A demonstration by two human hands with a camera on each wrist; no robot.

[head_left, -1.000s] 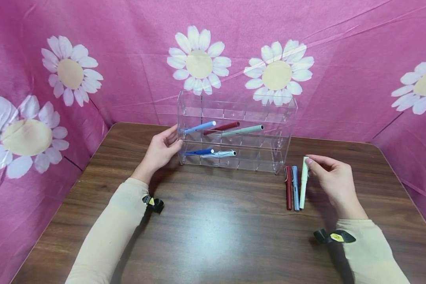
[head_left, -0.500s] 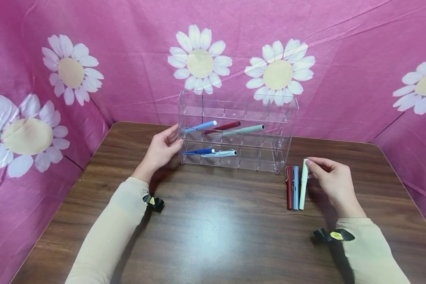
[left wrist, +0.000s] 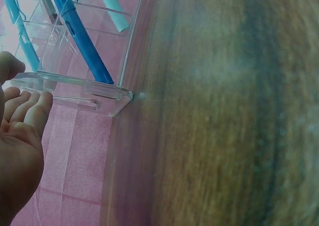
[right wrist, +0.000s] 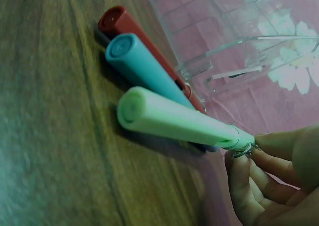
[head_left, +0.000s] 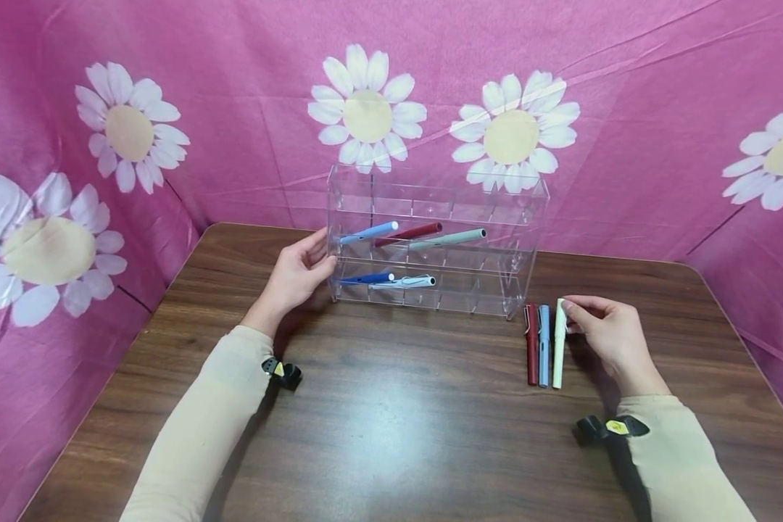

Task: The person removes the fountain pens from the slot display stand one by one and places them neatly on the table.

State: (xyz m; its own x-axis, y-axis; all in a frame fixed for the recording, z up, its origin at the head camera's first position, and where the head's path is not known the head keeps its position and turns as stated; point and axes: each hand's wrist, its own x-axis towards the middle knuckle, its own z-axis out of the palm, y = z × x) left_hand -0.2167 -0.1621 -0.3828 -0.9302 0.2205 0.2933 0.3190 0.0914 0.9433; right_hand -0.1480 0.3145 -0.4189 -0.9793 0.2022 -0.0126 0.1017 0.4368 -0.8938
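Observation:
My left hand (head_left: 295,275) holds the left side panel of a clear acrylic pen rack (head_left: 424,301), thumb in front and fingers behind. In the left wrist view, the thumb and fingers lie on either side of that panel (left wrist: 75,81). My right hand (head_left: 613,337) pinches a pale green pen (head_left: 558,355) by its capped end, near the clip. Beside it, to the left, lie a blue pen (head_left: 544,355) and a dark red pen (head_left: 531,351), roughly parallel. The right wrist view shows the pale green pen (right wrist: 174,121) with its barrel end low over the wood.
Light blue (head_left: 368,233), dark red (head_left: 411,234) and grey-green (head_left: 450,239) pens lean in the rack's middle tier. A dark blue pen (head_left: 368,278) and a pale blue pen (head_left: 404,283) sit in the lower tier. A pink flowered cloth (head_left: 254,145) hangs behind the wooden table (head_left: 339,435).
My right hand has drawn slightly toward me with the pale green pen, which now stands a little farther from the blue one. The left hand keeps its hold on the rack.

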